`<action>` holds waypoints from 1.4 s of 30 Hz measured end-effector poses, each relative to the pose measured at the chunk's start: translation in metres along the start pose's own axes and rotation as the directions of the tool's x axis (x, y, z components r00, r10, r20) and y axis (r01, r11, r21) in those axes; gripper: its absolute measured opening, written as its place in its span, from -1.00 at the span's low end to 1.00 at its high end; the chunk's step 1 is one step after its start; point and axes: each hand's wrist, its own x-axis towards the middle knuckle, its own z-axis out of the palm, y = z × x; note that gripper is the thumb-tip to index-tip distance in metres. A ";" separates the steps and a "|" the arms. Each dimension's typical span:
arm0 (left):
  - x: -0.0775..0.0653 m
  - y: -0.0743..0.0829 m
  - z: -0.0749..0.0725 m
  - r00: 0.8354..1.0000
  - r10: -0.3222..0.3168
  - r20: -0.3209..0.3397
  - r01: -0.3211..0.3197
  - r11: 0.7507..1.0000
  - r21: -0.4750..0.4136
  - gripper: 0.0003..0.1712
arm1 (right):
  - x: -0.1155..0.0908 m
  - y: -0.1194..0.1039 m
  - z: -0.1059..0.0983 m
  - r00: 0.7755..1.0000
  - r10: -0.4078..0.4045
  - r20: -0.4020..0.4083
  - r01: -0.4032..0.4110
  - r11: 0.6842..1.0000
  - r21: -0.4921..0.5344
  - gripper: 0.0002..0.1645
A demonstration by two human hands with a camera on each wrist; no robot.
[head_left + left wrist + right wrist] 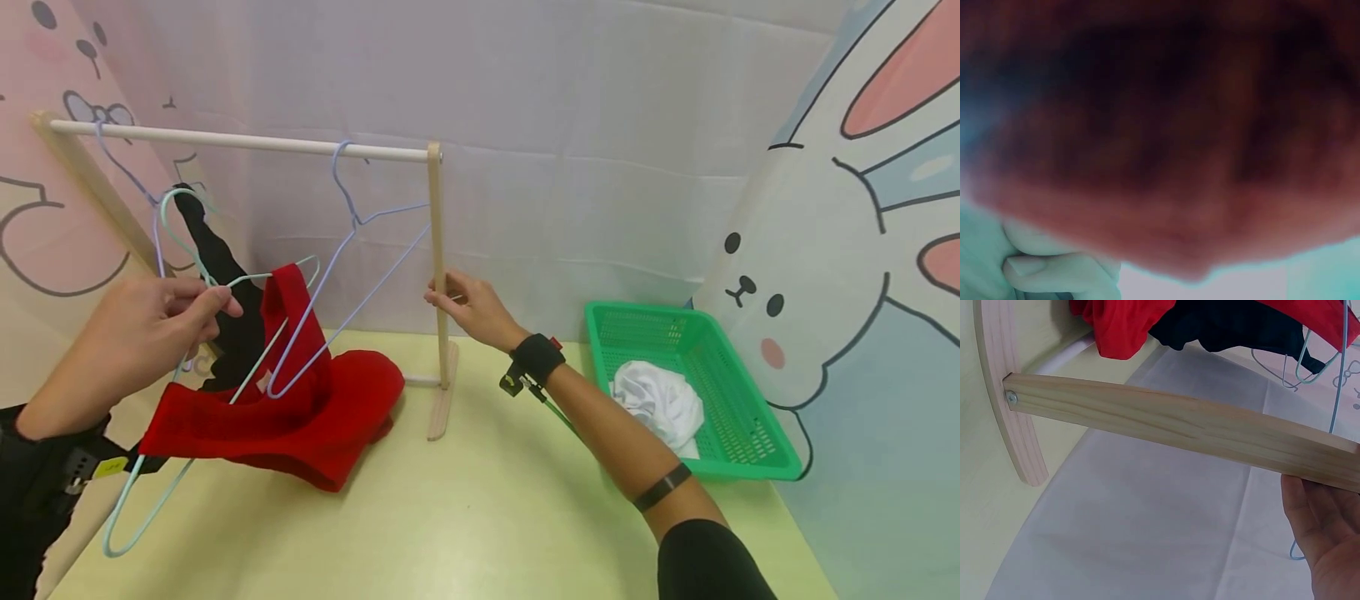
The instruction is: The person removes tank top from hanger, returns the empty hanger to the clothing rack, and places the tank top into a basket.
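My left hand point(161, 321) pinches a mint-green hanger point(122, 546) just below its hook, in front of a clothes rack point(247, 142). A red garment point(352, 396) is on this hanger, with one strap over its far arm and the bulk sagging to the right. Dark, blurred red cloth point(1197, 250) fills most of the left wrist view. My right hand point(480, 312) grips the rack's right wooden post point(1166, 422); its thumb is hidden in the right wrist view.
A lilac hanger point(352, 218) hangs near the rail's right end, partly before the red garment. Another lilac hanger point(127, 171) hangs at the left, beside a black garment point(225, 275). A green basket point(738, 408) with white cloth point(660, 404) stands at the right of the table point(480, 517).
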 end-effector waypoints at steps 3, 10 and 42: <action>-0.003 0.000 0.001 1.000 0.008 0.005 -0.008 1.000 0.000 -0.57 | 0.000 0.001 0.000 1.000 -0.001 -0.005 0.001 1.000 -0.005 -0.78; -0.008 -0.002 0.004 1.000 0.017 -0.005 -0.017 1.000 0.000 -0.59 | -0.003 0.004 0.002 1.000 -0.001 -0.027 0.001 1.000 -0.018 -0.72; -0.027 -0.018 0.020 1.000 0.015 0.026 -0.014 1.000 -0.013 -0.64 | -0.016 0.009 0.016 0.993 -0.032 -0.112 0.030 0.999 -0.013 -0.47</action>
